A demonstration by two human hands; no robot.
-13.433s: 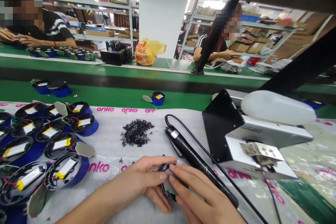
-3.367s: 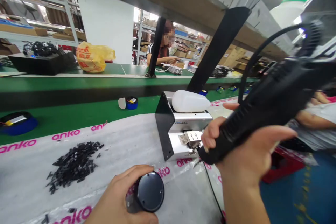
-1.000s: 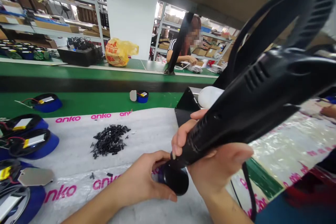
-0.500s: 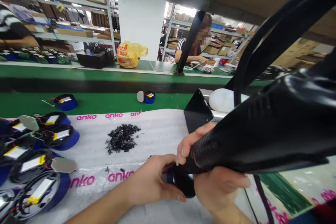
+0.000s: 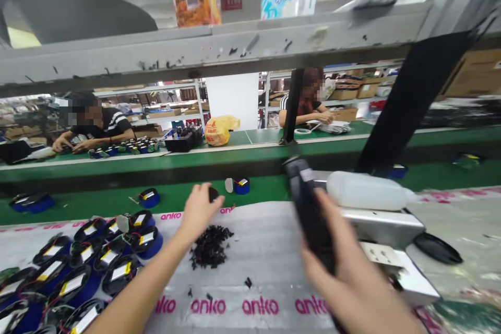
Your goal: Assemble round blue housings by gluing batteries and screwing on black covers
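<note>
My left hand (image 5: pixel 199 210) is stretched forward over the white foam sheet (image 5: pixel 270 240), near the edge of the green conveyor belt (image 5: pixel 97 201). Its fingers are closed on a small black round part (image 5: pixel 213 194). Just below it lies a pile of small black pieces (image 5: pixel 210 246). My right hand (image 5: pixel 346 276) is low at the right, blurred, and wrapped round a black electric screwdriver (image 5: pixel 307 206) that points up and away from me.
Several blue round units with batteries (image 5: pixel 97 255) lie at the left. Two more (image 5: pixel 150 198) (image 5: pixel 242 186) ride the belt. A metal feeder box (image 5: pixel 378 224) with a white bottle (image 5: pixel 368 191) stands at the right. Two people work across the far bench.
My view has lifted. My left hand has carried the black round part forward to the belt's edge. My right hand has drawn the screwdriver off it and to the right.
</note>
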